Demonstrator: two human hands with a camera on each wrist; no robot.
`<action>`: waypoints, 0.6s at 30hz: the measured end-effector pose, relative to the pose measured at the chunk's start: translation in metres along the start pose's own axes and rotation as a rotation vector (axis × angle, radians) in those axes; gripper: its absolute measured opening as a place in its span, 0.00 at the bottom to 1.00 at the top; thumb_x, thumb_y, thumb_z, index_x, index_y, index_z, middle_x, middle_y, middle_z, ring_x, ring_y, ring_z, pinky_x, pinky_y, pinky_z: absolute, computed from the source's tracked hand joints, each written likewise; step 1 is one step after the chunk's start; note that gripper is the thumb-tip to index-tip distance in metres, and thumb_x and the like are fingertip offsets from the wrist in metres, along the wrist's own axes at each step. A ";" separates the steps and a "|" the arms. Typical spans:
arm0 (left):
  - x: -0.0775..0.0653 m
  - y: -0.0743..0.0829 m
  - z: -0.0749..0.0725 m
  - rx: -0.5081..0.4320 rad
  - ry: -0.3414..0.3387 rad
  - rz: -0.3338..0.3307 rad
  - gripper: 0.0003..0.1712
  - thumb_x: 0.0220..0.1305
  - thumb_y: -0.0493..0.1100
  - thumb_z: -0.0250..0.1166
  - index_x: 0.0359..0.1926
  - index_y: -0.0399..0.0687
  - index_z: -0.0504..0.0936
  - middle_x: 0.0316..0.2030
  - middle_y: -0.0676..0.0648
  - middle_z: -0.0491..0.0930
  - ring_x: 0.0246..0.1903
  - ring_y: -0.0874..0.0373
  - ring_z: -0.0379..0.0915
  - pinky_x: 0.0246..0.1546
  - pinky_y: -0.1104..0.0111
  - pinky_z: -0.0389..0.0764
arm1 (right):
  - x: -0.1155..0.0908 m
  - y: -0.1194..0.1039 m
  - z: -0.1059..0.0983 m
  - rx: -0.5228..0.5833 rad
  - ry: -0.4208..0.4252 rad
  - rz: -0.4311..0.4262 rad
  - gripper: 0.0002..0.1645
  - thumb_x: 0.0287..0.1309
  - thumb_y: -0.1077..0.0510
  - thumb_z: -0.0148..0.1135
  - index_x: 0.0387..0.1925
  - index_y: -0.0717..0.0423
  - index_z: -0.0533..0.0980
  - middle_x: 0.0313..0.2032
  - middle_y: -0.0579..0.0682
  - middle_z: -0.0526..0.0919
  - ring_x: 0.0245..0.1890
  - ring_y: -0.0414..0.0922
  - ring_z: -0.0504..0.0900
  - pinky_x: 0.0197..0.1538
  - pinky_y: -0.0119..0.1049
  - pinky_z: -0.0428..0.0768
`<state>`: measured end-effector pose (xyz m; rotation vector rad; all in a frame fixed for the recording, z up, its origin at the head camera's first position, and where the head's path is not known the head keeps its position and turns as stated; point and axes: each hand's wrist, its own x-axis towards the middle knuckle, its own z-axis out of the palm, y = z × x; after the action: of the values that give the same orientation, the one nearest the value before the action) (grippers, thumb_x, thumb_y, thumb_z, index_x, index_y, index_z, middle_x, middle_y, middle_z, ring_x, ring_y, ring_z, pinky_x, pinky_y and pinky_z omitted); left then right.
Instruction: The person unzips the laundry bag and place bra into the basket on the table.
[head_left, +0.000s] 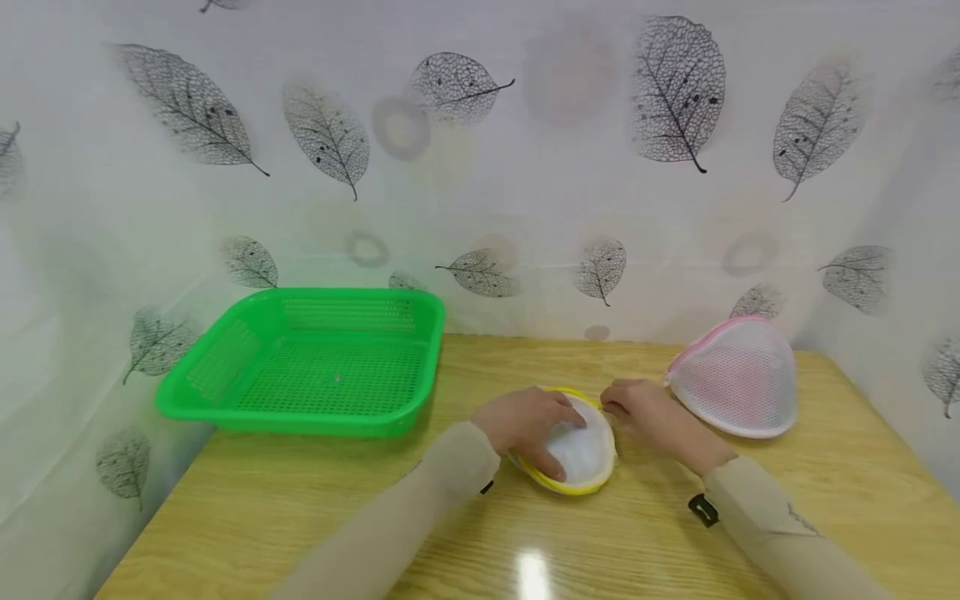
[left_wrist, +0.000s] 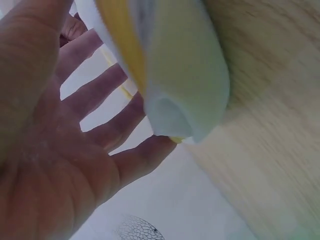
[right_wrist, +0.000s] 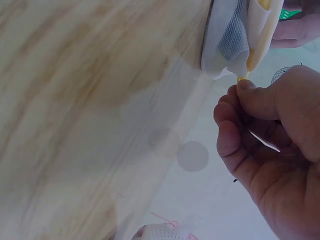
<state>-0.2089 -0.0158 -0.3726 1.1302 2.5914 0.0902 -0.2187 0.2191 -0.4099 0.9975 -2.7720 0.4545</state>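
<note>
A round white mesh laundry bag (head_left: 581, 446) with yellow trim lies on the table. My left hand (head_left: 525, 425) rests over its left side, fingers spread across the top and thumb near the front rim. In the left wrist view, the left fingers (left_wrist: 122, 120) look nearly straight against the bag's yellow-edged side (left_wrist: 187, 65). At the bag's right far edge, my right hand (head_left: 645, 417) pinches a small yellow tab (right_wrist: 242, 78) between thumb and curled forefinger. The part of the tab inside the grip is hidden.
A green plastic basket (head_left: 300, 421) stands at the back left of the wooden table (head_left: 360, 517). To the right of my right hand lies a white mesh laundry bag with pink trim (head_left: 738, 379). A leaf-patterned sheet (head_left: 525, 183) hangs behind the table.
</note>
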 end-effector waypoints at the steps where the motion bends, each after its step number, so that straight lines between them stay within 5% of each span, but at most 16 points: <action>1: 0.000 -0.001 0.002 -0.001 0.013 0.000 0.40 0.54 0.62 0.77 0.68 0.65 0.77 0.68 0.56 0.75 0.67 0.56 0.71 0.68 0.68 0.71 | 0.001 0.000 0.000 0.001 -0.017 0.008 0.07 0.62 0.70 0.65 0.36 0.57 0.85 0.33 0.47 0.86 0.35 0.43 0.85 0.38 0.38 0.83; 18: -0.001 -0.004 0.010 0.036 0.057 -0.004 0.42 0.54 0.65 0.76 0.69 0.63 0.76 0.70 0.54 0.74 0.70 0.53 0.69 0.70 0.66 0.70 | -0.007 0.001 0.005 -0.047 -0.019 -0.018 0.08 0.59 0.70 0.66 0.33 0.55 0.84 0.32 0.45 0.85 0.32 0.36 0.80 0.36 0.35 0.81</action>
<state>-0.2083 -0.0195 -0.3824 1.1515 2.6550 0.0758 -0.2141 0.2225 -0.4168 1.0204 -2.7745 0.3772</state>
